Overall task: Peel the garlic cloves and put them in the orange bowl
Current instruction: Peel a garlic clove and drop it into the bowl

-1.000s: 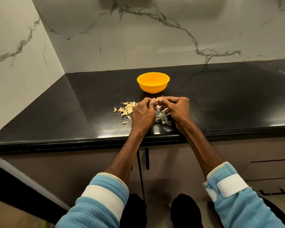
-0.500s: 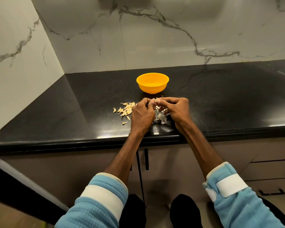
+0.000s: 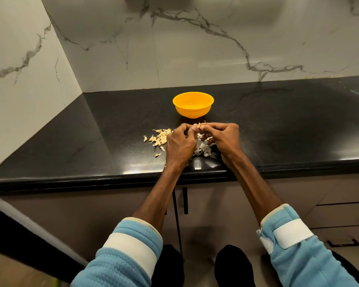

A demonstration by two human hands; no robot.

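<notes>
pinching one garlic clove point(image 3: 199, 125) between your left hand point(image 3: 180, 145) and right hand point(image 3: 226, 139), probably half-skinned. papery peels point(image 3: 204, 150) below, smooth orange bowl point(image 3: 193, 105) just beyond, glossy black counter point(image 3: 288, 125) wide open rightward.

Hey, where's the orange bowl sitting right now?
In the head view the orange bowl stands mid-frame on the black countertop, just beyond the left hand and right hand, with the garlic cloves nearer and to its left.
</notes>
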